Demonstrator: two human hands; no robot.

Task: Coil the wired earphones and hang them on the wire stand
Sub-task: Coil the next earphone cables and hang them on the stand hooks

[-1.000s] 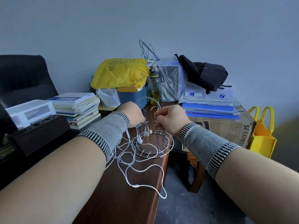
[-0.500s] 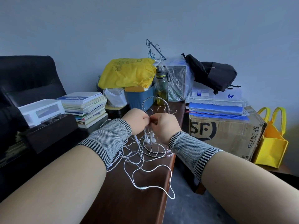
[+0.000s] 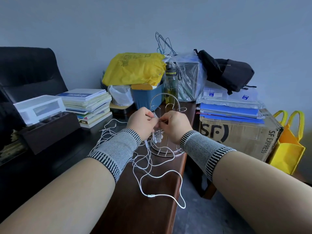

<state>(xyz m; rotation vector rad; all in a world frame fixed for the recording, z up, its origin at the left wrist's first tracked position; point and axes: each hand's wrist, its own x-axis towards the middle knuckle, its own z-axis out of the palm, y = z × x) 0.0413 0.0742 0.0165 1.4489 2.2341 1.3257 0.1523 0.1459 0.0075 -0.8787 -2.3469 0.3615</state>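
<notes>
Both hands [image 3: 161,123] pinch the cord [image 3: 152,168] at the stand [image 3: 166,149]; earbuds [image 3: 157,138] dangle, nothing's coiled yet, most cord sprawls loose on the table [image 3: 135,208].

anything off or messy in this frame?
Yes. The earphone cable is not coiled: it sprawls in loose tangled loops over the table, one loop past the table's right edge. Both hands pinch it at the wire stand, earbuds dangling below.
</notes>
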